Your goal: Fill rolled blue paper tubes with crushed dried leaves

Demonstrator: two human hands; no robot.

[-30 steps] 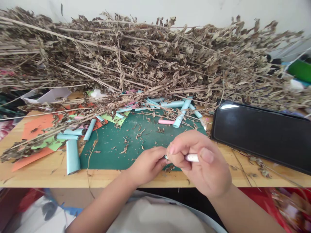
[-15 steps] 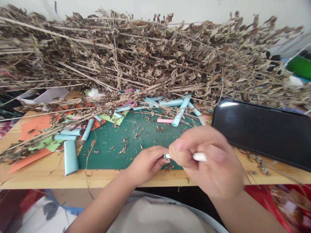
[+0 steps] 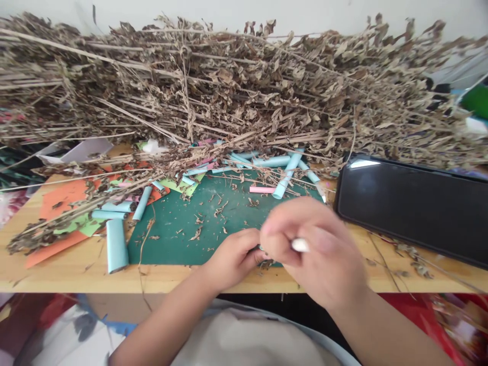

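Note:
My right hand (image 3: 316, 251) is closed around a thin white stick-like object (image 3: 300, 245), blurred by motion, over the front edge of the green cutting mat (image 3: 179, 239). My left hand (image 3: 234, 256) is curled beside it, fingertips pinched at the left end of the same object. Both hands meet above the mat near the edge of the wooden table (image 3: 68, 274). What the white object is exactly I cannot make out.
A big heap of dry leafy branches (image 3: 229, 91) fills the back of the table. Several light blue paper rolls (image 3: 116, 244) and a pink paper roll (image 3: 261, 189) lie about the mat, with orange paper (image 3: 61, 198) and green paper at left. A black tablet (image 3: 412, 208) lies at right.
My right hand has shifted slightly left and twisted, so less of the white object shows. The left hand has stayed in place. The view has wobbled a little.

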